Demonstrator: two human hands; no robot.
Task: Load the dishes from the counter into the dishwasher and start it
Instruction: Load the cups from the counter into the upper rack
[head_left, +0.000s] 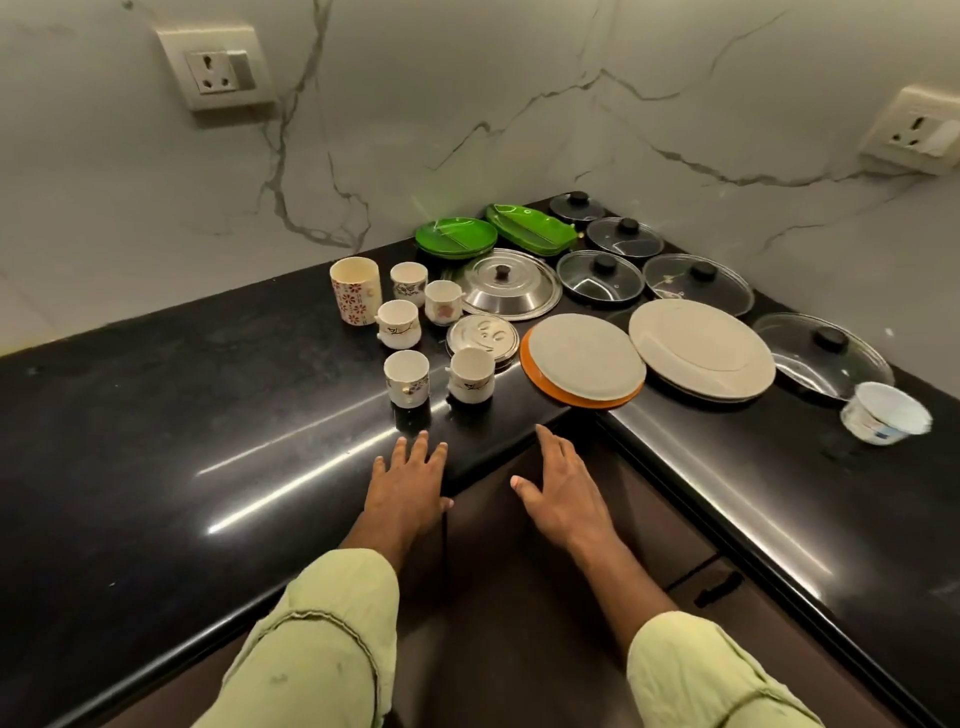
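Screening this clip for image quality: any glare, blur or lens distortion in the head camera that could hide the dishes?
Head view: glare streaks cross the black counter near the left hand and right hand, covering no dishes; head view: wide-angle bending tilts the wall socket and bows counter edges; head view: the white tub at far right looks smeared, the cups are sharp.

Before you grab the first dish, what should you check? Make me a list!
1. Hands free: ok. The left hand and right hand are open, holding nothing.
2. Nearest cups reachable: ok. The left front cup and right front cup stand upright, apart, closest to the hands.
3. Plate stack secure: not ok. Its orange bottom plate sits right at the inner corner edge of the counter.
4. Cups empty: cannot tell.
5. Dishwasher open: cannot tell, out of view.
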